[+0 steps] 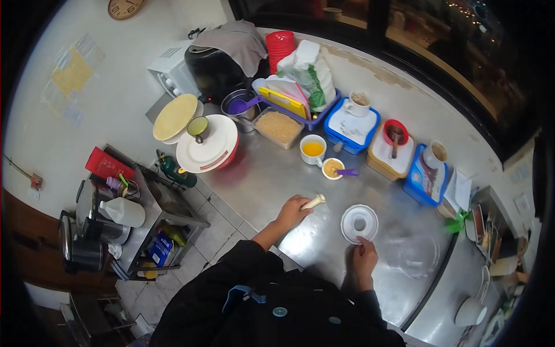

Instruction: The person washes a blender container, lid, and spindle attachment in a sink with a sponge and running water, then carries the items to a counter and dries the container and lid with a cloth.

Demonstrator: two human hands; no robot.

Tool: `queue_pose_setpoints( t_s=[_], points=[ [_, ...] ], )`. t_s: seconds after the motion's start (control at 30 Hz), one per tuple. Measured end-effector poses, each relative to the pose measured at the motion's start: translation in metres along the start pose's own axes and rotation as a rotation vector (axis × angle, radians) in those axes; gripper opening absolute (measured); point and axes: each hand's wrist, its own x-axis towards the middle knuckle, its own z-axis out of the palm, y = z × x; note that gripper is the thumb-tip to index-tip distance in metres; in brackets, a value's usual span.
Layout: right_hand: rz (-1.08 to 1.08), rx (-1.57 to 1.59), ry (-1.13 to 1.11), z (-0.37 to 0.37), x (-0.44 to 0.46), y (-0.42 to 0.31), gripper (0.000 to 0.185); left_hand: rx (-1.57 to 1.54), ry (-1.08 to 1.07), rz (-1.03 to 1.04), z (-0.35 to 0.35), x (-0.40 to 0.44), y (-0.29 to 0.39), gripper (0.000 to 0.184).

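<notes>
In the head view, the left hand point(293, 211) reaches in over the near edge of the steel table point(260, 188), its forearm slanting up and to the right. Its grip is closed, fingers curled around one end of a short, pale stick-like piece point(314, 202) whose other end points away to the right. The right hand point(365, 261) comes in from the near side, the wrist bent slightly, fingers pointing forward and a little left. Its fingertips touch the near rim of a round white dish point(359, 224); whether they pinch it cannot be told. Beyond the hands stand a small cup of yellow crumbs point(331, 168) and a white cup of orange-yellow liquid point(313, 149).
</notes>
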Motion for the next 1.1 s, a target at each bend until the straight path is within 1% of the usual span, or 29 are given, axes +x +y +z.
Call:
queue_pose_setpoints(
  t_s=[0.03,0.13,0.2,0.27,0.33,0.37,0.4,0.43,0.5,0.53,0.57,0.6,0.67,0.7,0.73,0.8,0.87,0.93,0.97,1.0,1.03,1.07,1.1],
  points=[
    [0.029,-0.012,0.016,0.002,0.003,-0.001,0.028,0.000,0.004,-0.010,-0.002,0.007,-0.004,0.030],
    [0.080,-0.052,0.033,0.006,0.014,-0.008,0.029,0.011,-0.026,0.070,-0.017,0.030,-0.016,0.031],
    [0.259,-0.020,0.104,0.008,0.018,-0.021,0.029,0.115,-0.004,0.246,-0.039,0.039,-0.012,0.031],
    [0.320,-0.086,0.199,0.011,0.023,-0.033,0.029,0.143,0.019,0.315,-0.081,0.059,-0.007,0.029],
    [0.334,-0.116,0.269,0.019,0.023,-0.048,0.027,0.187,0.159,0.457,-0.155,0.099,-0.004,0.023],
    [0.376,-0.111,0.314,0.027,0.020,-0.051,0.026,0.144,0.224,0.536,-0.202,0.129,-0.007,0.017],
    [0.415,-0.101,0.359,0.036,0.021,-0.057,0.026,0.284,0.493,0.623,-0.243,0.165,-0.017,0.015],
    [0.406,-0.098,0.378,0.045,0.024,-0.070,0.026,0.360,0.530,0.510,-0.298,0.191,-0.003,0.014],
    [0.410,-0.104,0.354,0.065,0.029,-0.103,0.024,0.576,0.781,0.618,-0.380,0.248,-0.006,0.026],
    [0.412,-0.103,0.373,0.075,0.032,-0.117,0.024,0.648,0.786,0.540,-0.408,0.269,-0.007,0.034],
    [0.399,-0.118,0.374,0.085,0.034,-0.130,0.024,0.744,0.841,0.499,-0.426,0.290,-0.012,0.030],
    [0.382,-0.133,0.377,0.094,0.038,-0.140,0.024,0.736,0.847,0.513,-0.438,0.304,-0.020,0.030],
    [0.384,-0.118,0.399,0.111,0.038,-0.141,0.023,0.700,0.383,0.305,-0.463,0.326,-0.020,0.019],
    [0.408,-0.102,0.409,0.116,0.038,-0.146,0.023,0.664,0.330,0.268,-0.469,0.334,-0.018,0.010],
    [0.435,-0.087,0.414,0.123,0.037,-0.149,0.022,0.663,0.336,0.283,-0.478,0.344,-0.018,0.010],
    [0.432,-0.080,0.471,0.131,0.036,-0.152,0.023,0.535,0.336,0.428,-0.495,0.366,-0.016,0.014],
    [0.408,-0.151,0.474,0.128,0.036,-0.167,0.022,0.278,0.534,0.380,-0.534,0.400,-0.013,0.015],
    [0.383,-0.175,0.502,0.127,0.036,-0.172,0.022,-0.168,0.648,0.053,-0.582,0.408,0.000,0.018],
    [0.390,-0.156,0.510,0.126,0.034,-0.173,0.022,-0.258,0.470,0.057,-0.636,0.442,-0.032,0.026],
    [0.397,-0.134,0.517,0.126,0.033,-0.174,0.022,-0.669,0.458,0.107,-0.674,0.472,-0.063,0.028],
    [0.425,-0.122,0.504,0.125,0.032,-0.176,0.021,-1.081,0.452,0.157,-0.704,0.481,-0.075,0.031],
    [0.431,-0.124,0.507,0.126,0.033,-0.179,0.021,-1.350,0.574,0.167,-0.719,0.456,-0.053,0.041],
    [0.425,-0.078,0.516,0.126,0.035,-0.182,0.021,-1.350,0.626,0.322,-0.720,0.421,-0.018,0.043]
  ],
)
